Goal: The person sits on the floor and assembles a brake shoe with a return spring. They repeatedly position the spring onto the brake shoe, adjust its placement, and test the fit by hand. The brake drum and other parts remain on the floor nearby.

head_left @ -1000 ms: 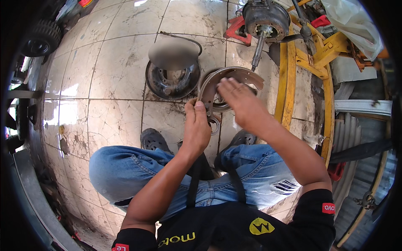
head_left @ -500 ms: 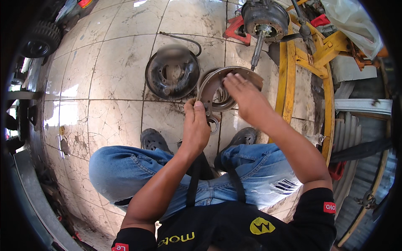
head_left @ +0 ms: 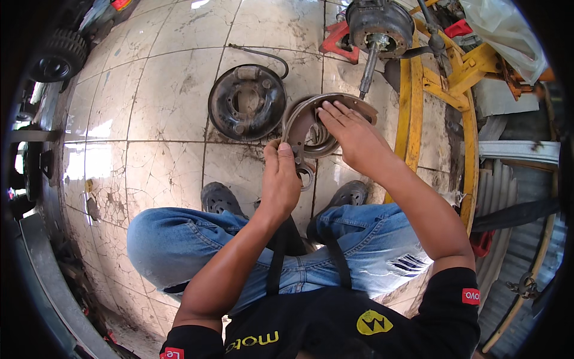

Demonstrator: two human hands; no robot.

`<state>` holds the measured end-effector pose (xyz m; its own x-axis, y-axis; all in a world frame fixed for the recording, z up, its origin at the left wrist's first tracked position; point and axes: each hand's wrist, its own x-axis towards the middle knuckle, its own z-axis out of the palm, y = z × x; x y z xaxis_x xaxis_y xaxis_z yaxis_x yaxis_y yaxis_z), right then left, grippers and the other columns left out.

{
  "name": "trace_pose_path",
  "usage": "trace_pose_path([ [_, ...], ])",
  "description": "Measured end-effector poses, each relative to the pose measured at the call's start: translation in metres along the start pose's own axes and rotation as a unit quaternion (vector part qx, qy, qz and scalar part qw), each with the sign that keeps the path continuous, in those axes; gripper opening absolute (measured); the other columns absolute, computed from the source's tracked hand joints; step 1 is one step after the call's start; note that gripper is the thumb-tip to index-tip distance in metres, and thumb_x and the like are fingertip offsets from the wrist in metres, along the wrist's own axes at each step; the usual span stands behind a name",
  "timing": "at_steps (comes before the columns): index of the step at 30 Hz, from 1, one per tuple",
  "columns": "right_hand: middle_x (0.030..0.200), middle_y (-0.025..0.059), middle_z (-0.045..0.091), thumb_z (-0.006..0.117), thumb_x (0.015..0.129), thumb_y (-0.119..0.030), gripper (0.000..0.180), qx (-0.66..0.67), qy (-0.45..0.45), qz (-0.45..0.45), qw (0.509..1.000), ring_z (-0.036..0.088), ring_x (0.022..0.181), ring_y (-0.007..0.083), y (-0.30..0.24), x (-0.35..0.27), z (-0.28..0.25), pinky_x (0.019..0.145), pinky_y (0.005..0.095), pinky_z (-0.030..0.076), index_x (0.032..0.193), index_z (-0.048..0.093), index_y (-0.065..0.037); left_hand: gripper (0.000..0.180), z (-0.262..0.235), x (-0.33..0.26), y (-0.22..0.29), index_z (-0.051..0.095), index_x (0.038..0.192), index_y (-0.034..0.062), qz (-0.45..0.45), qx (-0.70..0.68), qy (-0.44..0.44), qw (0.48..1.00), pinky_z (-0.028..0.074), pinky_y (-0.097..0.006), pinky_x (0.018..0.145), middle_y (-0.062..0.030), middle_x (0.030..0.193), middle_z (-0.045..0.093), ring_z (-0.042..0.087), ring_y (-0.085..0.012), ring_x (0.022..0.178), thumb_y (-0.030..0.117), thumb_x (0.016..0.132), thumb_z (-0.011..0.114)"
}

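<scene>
A curved brown brake shoe [head_left: 307,116] is held upright by its near left end in my left hand [head_left: 281,173], thumb on the face and fingers behind. My right hand [head_left: 359,134] lies over the right part of the shoe, its fingers stretched out side by side against the inner curve. Behind the shoe, round metal rings [head_left: 321,147] show in part. A smaller metal ring [head_left: 307,177] sits just right of my left hand. To the left, a round black brake backing plate [head_left: 224,110] rests on the tiles.
A black hose [head_left: 263,54] curves over the plate's far side. At the far right stand a hub with a drum [head_left: 379,27] and shaft, a red stand [head_left: 339,43] and a yellow metal frame [head_left: 408,119]. A tyre [head_left: 60,55] is at the far left.
My right hand has shifted very slightly right along the brake shoe, its fingers now sharper and flatter. My left hand keeps its hold in nearly the same place.
</scene>
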<state>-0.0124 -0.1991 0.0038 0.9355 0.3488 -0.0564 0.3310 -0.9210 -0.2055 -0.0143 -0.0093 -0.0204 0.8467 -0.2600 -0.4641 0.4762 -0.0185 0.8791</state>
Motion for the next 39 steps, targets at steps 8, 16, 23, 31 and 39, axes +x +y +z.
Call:
trace_pose_path([
  [8, 0.149, 0.0139, 0.042, 0.049, 0.082, 0.003, 0.06, 0.003, -0.009, -0.03, 1.0, 0.037, 0.139, 0.0307, -0.002, 0.004, -0.004, 0.115, 0.0435, 0.031, 0.141, 0.045, -0.005, 0.044, -0.003, 0.007, -0.015, 0.039, 0.131, 0.007, 0.022, 0.027, 0.018, 0.999, 0.042, -0.024, 0.057, -0.0059, 0.092, 0.063, 0.059, -0.0092, 0.077, 0.042, 0.106, 0.026],
  [16, 0.149, 0.0133, 0.042, 0.048, 0.084, 0.001, 0.058, 0.013, -0.005, 0.005, 1.0, 0.037, 0.14, 0.03, -0.002, 0.005, -0.004, 0.115, 0.0438, 0.031, 0.141, 0.045, -0.006, 0.042, -0.001, 0.001, -0.001, 0.04, 0.127, 0.0082, 0.0, -0.007, -0.005, 1.0, 0.041, -0.024, 0.056, -0.0058, 0.1, 0.059, 0.06, -0.0094, 0.076, 0.042, 0.106, 0.026],
  [23, 0.149, 0.0132, 0.042, 0.047, 0.086, -0.002, 0.054, 0.028, -0.006, -0.029, 0.999, 0.038, 0.139, 0.0316, -0.01, 0.008, -0.004, 0.114, 0.0443, 0.032, 0.139, 0.047, -0.005, 0.044, -0.004, 0.008, -0.019, 0.039, 0.128, 0.0086, 0.035, 0.027, 0.02, 0.999, 0.041, -0.024, 0.056, -0.0053, 0.097, 0.061, 0.06, -0.0099, 0.076, 0.044, 0.106, 0.026],
  [31, 0.146, 0.0132, 0.046, 0.048, 0.085, -0.002, 0.052, 0.016, 0.004, -0.048, 0.999, 0.039, 0.139, 0.0297, -0.012, 0.006, -0.001, 0.114, 0.0421, 0.032, 0.137, 0.049, -0.004, 0.044, -0.004, 0.006, -0.015, 0.038, 0.129, 0.009, 0.019, 0.016, 0.001, 1.0, 0.042, -0.025, 0.057, -0.0058, 0.095, 0.061, 0.06, -0.0105, 0.075, 0.044, 0.106, 0.027],
  [39, 0.145, 0.0161, 0.046, 0.046, 0.087, -0.001, 0.049, 0.012, 0.022, -0.035, 0.999, 0.041, 0.137, 0.0317, -0.008, 0.008, 0.0, 0.114, 0.0415, 0.033, 0.136, 0.049, -0.002, 0.043, -0.003, 0.008, -0.021, 0.039, 0.128, 0.0088, 0.031, 0.016, 0.016, 0.999, 0.042, -0.025, 0.057, -0.0057, 0.093, 0.061, 0.06, -0.0103, 0.075, 0.043, 0.106, 0.027],
])
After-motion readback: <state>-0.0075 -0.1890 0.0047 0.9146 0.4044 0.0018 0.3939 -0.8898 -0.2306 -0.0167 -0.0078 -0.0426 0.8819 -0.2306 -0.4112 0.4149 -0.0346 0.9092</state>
